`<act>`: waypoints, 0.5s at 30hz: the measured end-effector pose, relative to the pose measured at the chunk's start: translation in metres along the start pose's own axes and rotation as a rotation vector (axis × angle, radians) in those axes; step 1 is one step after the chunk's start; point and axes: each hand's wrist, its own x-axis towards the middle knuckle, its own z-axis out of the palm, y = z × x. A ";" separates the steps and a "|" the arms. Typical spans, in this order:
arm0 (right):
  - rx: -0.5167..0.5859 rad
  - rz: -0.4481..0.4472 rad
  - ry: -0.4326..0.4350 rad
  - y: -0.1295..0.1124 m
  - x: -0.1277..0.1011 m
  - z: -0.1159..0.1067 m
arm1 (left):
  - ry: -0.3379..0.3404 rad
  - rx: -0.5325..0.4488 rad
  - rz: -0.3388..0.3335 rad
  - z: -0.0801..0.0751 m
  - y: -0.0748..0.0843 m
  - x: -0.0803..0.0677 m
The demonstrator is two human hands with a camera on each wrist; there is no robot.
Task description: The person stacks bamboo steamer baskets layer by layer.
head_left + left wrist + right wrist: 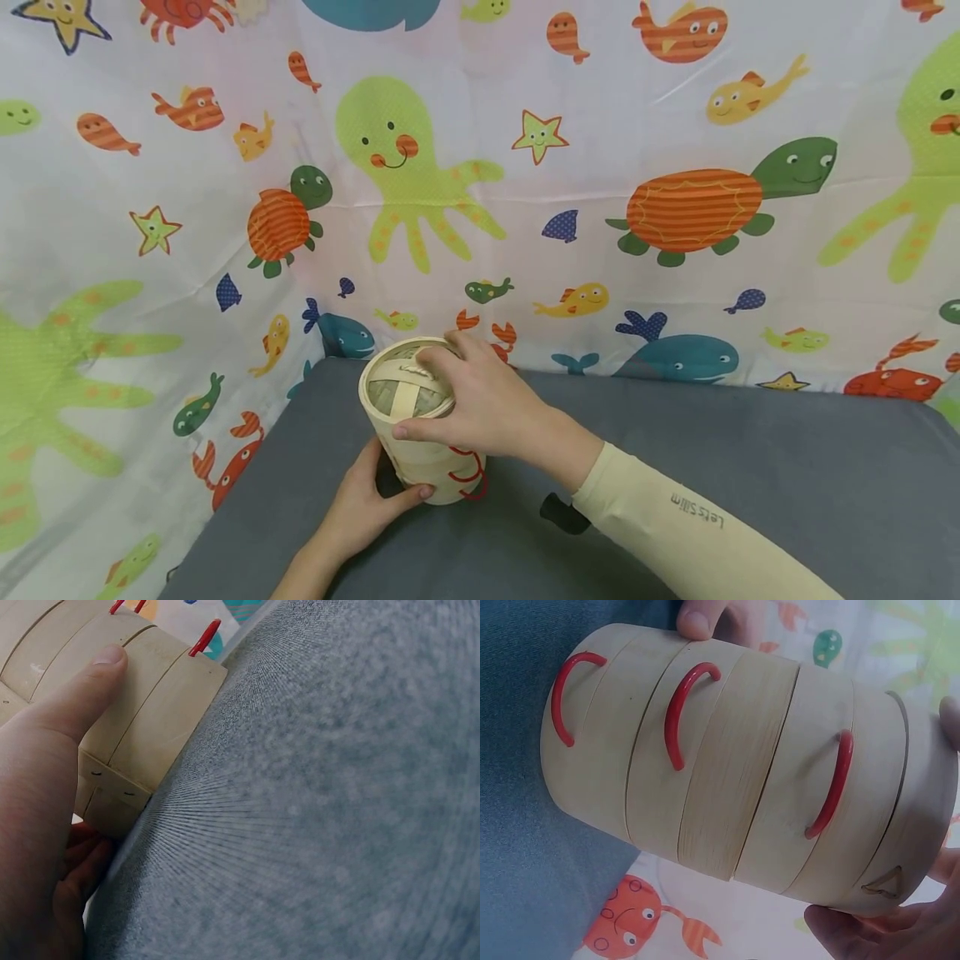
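Stacked bamboo steamer [420,425], tipped toward me on the grey mat [750,467]. My left hand [360,508] curls round the lowest tier, thumb pressed flat on the wall. My right hand [480,408] arches over the woven lid [408,392], fingertips curled on its rim, thumb on the near edge. To lift the lid cleanly, I judge the lower grip must stay firm while the upper fingers pull evenly. Red wire handles [682,712] lie just beyond my thumb. What the tiers hold is hidden.
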 end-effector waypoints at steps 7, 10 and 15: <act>0.015 0.047 -0.026 0.000 -0.002 0.002 | -0.012 -0.029 -0.020 0.000 0.003 -0.001; 0.038 0.069 -0.037 -0.001 -0.003 0.002 | -0.028 -0.057 -0.045 -0.004 0.007 -0.001; 0.071 0.093 -0.035 0.001 -0.007 -0.003 | -0.050 -0.088 -0.019 -0.022 0.026 0.000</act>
